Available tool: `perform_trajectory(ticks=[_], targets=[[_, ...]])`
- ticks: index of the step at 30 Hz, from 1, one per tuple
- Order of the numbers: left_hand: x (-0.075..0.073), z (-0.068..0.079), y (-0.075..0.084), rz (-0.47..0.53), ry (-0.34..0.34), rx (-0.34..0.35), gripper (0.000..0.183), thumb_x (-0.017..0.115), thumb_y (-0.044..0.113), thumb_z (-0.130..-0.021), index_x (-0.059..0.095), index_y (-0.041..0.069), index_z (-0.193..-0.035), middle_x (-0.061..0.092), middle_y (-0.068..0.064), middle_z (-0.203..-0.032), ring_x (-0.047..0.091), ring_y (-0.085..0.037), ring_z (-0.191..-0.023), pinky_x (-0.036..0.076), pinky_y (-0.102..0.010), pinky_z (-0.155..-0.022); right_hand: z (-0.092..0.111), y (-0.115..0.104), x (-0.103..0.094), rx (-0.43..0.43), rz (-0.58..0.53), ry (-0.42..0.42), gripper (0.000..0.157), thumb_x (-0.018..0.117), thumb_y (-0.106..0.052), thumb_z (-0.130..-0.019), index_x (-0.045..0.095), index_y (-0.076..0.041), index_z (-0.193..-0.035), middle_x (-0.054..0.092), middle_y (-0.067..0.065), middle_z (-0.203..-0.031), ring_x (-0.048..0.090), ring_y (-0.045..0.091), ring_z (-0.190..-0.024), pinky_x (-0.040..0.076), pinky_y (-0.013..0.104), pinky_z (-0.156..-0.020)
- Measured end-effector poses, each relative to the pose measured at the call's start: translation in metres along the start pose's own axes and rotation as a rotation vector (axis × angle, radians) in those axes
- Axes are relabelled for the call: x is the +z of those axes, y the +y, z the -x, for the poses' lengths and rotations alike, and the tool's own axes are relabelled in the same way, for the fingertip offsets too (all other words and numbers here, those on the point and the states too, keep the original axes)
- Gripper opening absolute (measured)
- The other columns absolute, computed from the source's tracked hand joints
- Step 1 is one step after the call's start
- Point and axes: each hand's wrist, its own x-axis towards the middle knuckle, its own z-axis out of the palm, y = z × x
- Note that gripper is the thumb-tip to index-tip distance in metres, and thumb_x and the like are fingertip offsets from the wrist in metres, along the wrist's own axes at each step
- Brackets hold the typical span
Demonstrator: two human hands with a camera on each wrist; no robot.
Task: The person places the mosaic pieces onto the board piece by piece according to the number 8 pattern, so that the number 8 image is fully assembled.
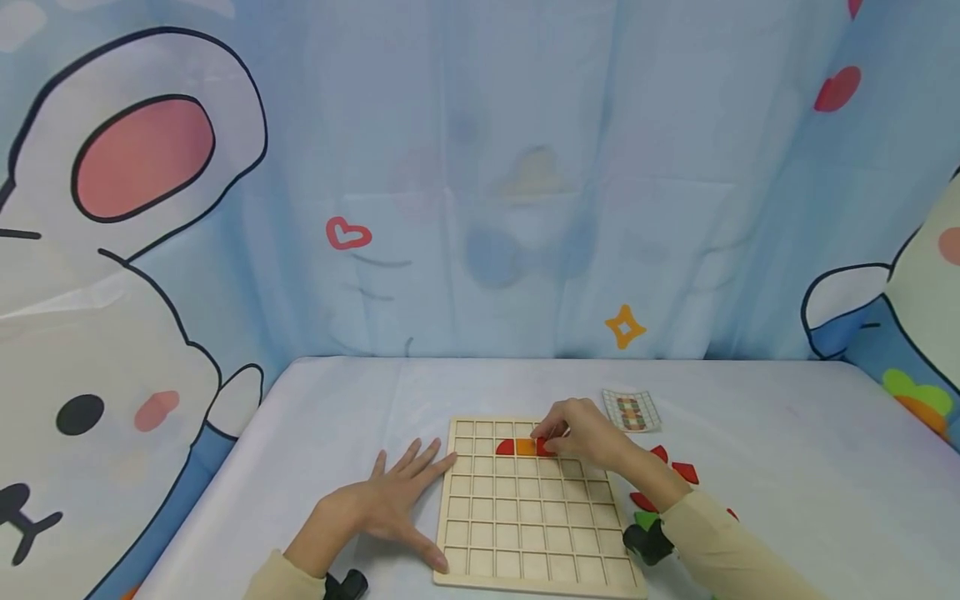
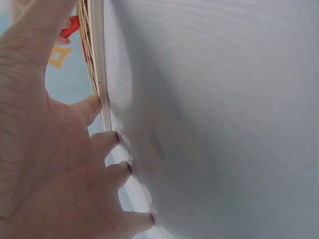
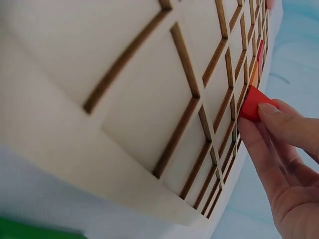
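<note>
A wooden grid board (image 1: 519, 537) lies on the white-covered table. In its second row from the top sit a red piece (image 1: 506, 447) with a rounded corner and an orange square piece (image 1: 526, 447). Just right of them, my right hand (image 1: 588, 437) pinches a red piece (image 3: 255, 103) between thumb and fingers, at the grid in the right wrist view. My left hand (image 1: 390, 504) is spread along the board's left edge, its thumb and a fingertip touching that edge. In the left wrist view its fingers (image 2: 119, 174) are extended and hold nothing.
Behind the board lies a small pattern card (image 1: 632, 412) with a coloured grid. Several loose red pieces (image 1: 685, 472) and a green piece (image 1: 646, 520) lie right of the board, partly behind the right forearm. A printed curtain (image 1: 525, 275) hangs at the table's far edge.
</note>
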Motion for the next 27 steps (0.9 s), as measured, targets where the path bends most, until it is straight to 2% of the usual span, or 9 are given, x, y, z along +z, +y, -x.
perform_trajectory(ticks=[5,13,21,27], targets=[[0.001,-0.001,0.000,-0.002,0.001,0.002,0.124,0.092,0.056,-0.073,0.021,0.024,-0.169,0.008,-0.011,-0.176,0.002,-0.036,-0.162,0.001,-0.076,-0.120,0.003,0.000,-0.001,0.022,0.019,0.022,0.014,0.079,0.008,-0.087,0.083,0.000,-0.099,0.073,0.005,-0.092,0.066,0.015,-0.079,0.054,0.023,-0.065],[0.000,-0.002,-0.003,-0.004,-0.018,0.014,0.126,0.091,0.061,-0.073,0.019,0.023,-0.169,0.006,-0.011,-0.176,0.001,-0.038,-0.161,0.000,-0.075,-0.120,0.001,-0.003,0.000,0.024,0.013,-0.010,0.016,0.076,0.011,-0.088,0.082,0.004,-0.102,0.072,0.007,-0.090,0.068,0.018,-0.081,0.056,0.023,-0.067],[0.001,-0.001,-0.001,-0.002,0.001,0.005,0.124,0.093,0.056,-0.073,0.021,0.024,-0.169,0.008,-0.011,-0.176,0.002,-0.037,-0.161,-0.001,-0.074,-0.121,-0.005,-0.014,0.005,0.077,0.103,-0.018,0.018,0.075,0.017,-0.085,0.082,0.006,-0.097,0.070,0.007,-0.088,0.069,0.023,-0.083,0.060,0.030,-0.071],[0.002,0.000,-0.001,-0.011,0.004,0.015,0.125,0.092,0.056,-0.073,0.020,0.024,-0.169,0.007,-0.011,-0.176,0.000,-0.037,-0.162,0.000,-0.075,-0.120,-0.008,-0.017,0.007,0.073,0.155,-0.009,0.021,0.072,0.022,-0.083,0.081,0.007,-0.095,0.078,0.013,-0.091,0.074,0.031,-0.090,0.063,0.034,-0.073]])
